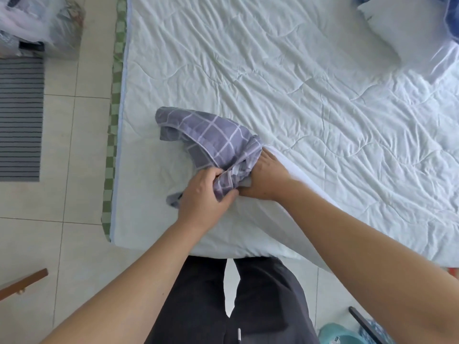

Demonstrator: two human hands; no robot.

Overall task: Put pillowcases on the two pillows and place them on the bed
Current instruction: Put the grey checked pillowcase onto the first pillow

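A person stands at the 6 o'clock edge of a bed point(298, 83) and leans over it. The bed has a white wavy-stitched cover with many wrinkles. A white pillow point(236, 232) lies on the near part of the bed, right in front of the person. A purple pillowcase point(211, 137) with thin white check lines sits bunched up on the pillow, a little toward 9 o'clock from the middle of the view. The left hand point(206, 194) curls its fingers and thumb around a fold of the pillowcase and grips it. The right hand point(265, 180) is just beside the left hand, on its 3 o'clock side. Its fingers go in under the bunched cloth, so one cannot tell what they are holding. The two hands are almost touching. Far off at 1 o'clock, near the corner of the view, another white pillow point(387, 28) lies on the bed with some blue cloth point(454, 18) on it. A green check strip point(113, 125) runs down the bed's 9 o'clock edge. On the tile floor point(74, 155) at 9 o'clock lies a gray striped mat point(19, 117). The person's dark trousers point(223, 306) show at 6 o'clock.
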